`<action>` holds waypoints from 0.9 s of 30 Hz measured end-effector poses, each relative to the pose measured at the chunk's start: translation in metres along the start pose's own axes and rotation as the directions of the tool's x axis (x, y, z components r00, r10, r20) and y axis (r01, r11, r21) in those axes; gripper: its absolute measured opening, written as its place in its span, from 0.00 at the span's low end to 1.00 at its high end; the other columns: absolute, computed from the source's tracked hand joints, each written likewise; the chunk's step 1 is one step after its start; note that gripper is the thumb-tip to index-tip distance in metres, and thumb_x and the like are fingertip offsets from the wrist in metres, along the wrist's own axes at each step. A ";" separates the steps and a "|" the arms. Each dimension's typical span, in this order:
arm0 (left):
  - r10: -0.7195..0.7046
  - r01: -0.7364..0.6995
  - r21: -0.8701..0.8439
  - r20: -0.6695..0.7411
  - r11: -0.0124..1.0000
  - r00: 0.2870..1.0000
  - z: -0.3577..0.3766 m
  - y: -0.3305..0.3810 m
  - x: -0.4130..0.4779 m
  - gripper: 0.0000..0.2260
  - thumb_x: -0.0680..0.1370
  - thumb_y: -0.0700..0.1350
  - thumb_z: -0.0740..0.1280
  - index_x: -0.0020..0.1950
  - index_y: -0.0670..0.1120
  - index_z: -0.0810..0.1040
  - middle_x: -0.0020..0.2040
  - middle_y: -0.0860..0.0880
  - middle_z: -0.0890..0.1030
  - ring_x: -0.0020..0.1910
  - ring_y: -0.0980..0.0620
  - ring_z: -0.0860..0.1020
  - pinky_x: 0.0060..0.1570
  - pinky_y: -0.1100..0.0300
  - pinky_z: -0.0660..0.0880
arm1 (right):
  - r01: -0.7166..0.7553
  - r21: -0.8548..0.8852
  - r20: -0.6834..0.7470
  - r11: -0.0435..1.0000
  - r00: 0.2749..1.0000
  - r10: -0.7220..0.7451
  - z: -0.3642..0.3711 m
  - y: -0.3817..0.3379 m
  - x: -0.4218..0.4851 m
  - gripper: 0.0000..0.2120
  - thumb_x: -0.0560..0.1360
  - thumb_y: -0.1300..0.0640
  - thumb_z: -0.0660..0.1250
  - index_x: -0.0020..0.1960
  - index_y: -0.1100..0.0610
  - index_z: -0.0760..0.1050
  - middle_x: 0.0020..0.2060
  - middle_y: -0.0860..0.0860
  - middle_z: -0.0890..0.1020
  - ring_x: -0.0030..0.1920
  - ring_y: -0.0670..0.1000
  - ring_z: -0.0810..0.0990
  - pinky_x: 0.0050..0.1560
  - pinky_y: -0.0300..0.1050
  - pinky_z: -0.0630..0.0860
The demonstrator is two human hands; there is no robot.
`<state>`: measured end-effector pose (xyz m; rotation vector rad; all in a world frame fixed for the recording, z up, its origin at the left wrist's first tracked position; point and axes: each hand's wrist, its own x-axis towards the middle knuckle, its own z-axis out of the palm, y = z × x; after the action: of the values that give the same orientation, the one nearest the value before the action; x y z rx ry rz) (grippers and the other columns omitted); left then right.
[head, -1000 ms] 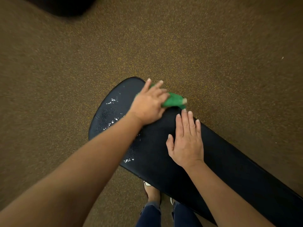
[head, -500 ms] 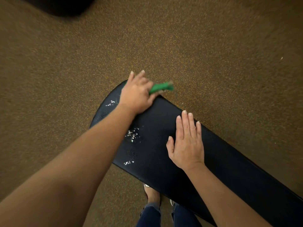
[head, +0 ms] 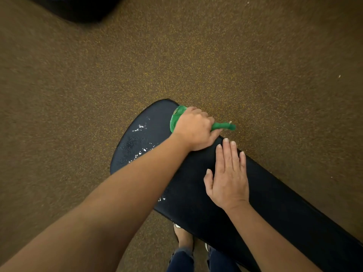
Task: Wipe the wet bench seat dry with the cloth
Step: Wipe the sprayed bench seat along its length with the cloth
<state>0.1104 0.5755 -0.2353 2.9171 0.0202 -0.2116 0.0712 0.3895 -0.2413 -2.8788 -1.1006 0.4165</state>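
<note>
A long dark padded bench seat point(head: 275, 203) runs from the lower right to a rounded end at the centre. Water drops glisten on its rounded end, left of my hands. My left hand point(head: 194, 129) grips a green cloth point(head: 176, 117) and presses it onto the seat near the far edge; a twisted tail of the cloth sticks out to the right past the seat's edge. My right hand point(head: 228, 177) lies flat, fingers straight, on the seat just behind the left hand.
Brown speckled carpet-like floor point(head: 78, 95) surrounds the bench. A dark rounded object point(head: 78, 6) sits at the top left corner. My feet and jeans point(head: 182, 250) show under the bench's near edge.
My left hand with the cloth swept to the far left of the seat end, then came back right along the far edge. The right hand has stayed flat in place.
</note>
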 end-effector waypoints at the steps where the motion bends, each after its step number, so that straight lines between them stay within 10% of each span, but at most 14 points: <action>1: 0.042 -0.042 -0.002 -0.021 0.999 0.999 0.001 -0.010 -0.001 0.20 0.77 0.59 0.56 0.41 0.46 0.79 0.38 0.46 0.81 0.41 0.44 0.79 0.50 0.52 0.70 | 0.001 0.002 -0.005 1.000 1.000 -0.001 0.000 0.000 0.000 0.34 0.74 0.49 0.54 0.75 0.66 0.56 0.76 0.62 0.54 0.77 0.60 0.51 0.74 0.61 0.52; 8: -0.231 0.226 -0.048 -0.213 0.973 0.949 0.001 -0.067 -0.008 0.18 0.75 0.54 0.56 0.40 0.41 0.76 0.37 0.41 0.79 0.39 0.41 0.77 0.45 0.51 0.72 | 0.010 0.017 -0.020 1.000 1.000 -0.010 0.002 0.001 0.000 0.34 0.75 0.48 0.54 0.75 0.66 0.56 0.76 0.62 0.55 0.77 0.60 0.51 0.74 0.60 0.51; 12: -0.688 0.624 -0.306 -0.188 0.719 0.701 -0.004 -0.074 -0.016 0.17 0.79 0.52 0.58 0.47 0.38 0.76 0.44 0.37 0.80 0.44 0.37 0.77 0.44 0.50 0.70 | 0.018 0.024 -0.022 1.000 1.000 -0.018 0.003 0.003 0.000 0.34 0.76 0.48 0.53 0.76 0.65 0.55 0.76 0.62 0.54 0.77 0.60 0.50 0.75 0.60 0.51; 22: -0.968 0.900 -0.402 0.102 0.170 0.229 -0.016 -0.091 -0.081 0.23 0.80 0.58 0.56 0.59 0.41 0.76 0.57 0.35 0.77 0.58 0.34 0.74 0.56 0.49 0.70 | 0.014 0.023 -0.011 1.000 1.000 -0.014 0.002 0.002 0.000 0.34 0.76 0.48 0.52 0.76 0.65 0.55 0.77 0.62 0.53 0.77 0.59 0.49 0.75 0.59 0.50; 27: -0.928 0.892 -0.341 0.119 0.296 0.353 -0.027 -0.080 -0.033 0.24 0.79 0.60 0.55 0.61 0.43 0.76 0.58 0.36 0.77 0.59 0.35 0.74 0.57 0.50 0.70 | 0.016 0.020 -0.026 1.000 1.000 -0.016 0.003 0.001 -0.001 0.34 0.75 0.48 0.52 0.76 0.66 0.55 0.76 0.62 0.54 0.77 0.60 0.50 0.75 0.59 0.50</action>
<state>0.0792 0.6591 -0.2219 2.1482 1.6181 -0.1874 0.0704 0.3886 -0.2440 -2.8477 -1.1079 0.3867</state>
